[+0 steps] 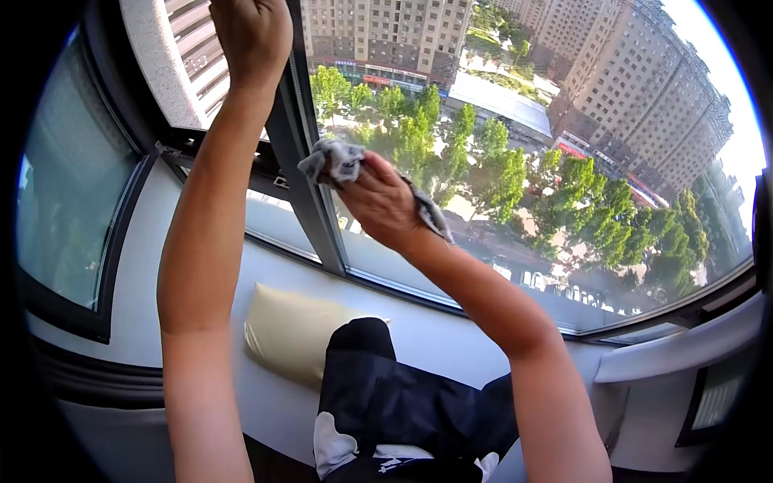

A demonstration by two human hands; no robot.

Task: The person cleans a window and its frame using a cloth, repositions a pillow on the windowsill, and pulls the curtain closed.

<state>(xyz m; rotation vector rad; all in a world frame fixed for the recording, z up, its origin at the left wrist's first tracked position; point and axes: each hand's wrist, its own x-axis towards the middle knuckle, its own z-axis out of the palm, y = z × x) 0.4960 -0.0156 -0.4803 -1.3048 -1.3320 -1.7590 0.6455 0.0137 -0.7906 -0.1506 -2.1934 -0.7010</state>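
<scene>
My right hand (380, 200) holds a crumpled grey cloth (338, 161). Part of the cloth bunches past the fingertips beside the dark window post (299, 153), and another fold trails out near the wrist. Cloth and hand lie over the large window pane (419, 173); whether they press on it is hard to tell. High at the top edge, my left hand (254, 36) is raised next to the same post with its fingers curled. The view cuts off the fingertips, so what they grip is hidden.
A pale yellow cushion (294, 334) lies on the white sill (427, 330) by my dark-clothed knee (362, 342). An opened window sash (76, 185) stands at left. Dark folded fabric (101, 378) is below it. Trees and tall buildings show far below outside.
</scene>
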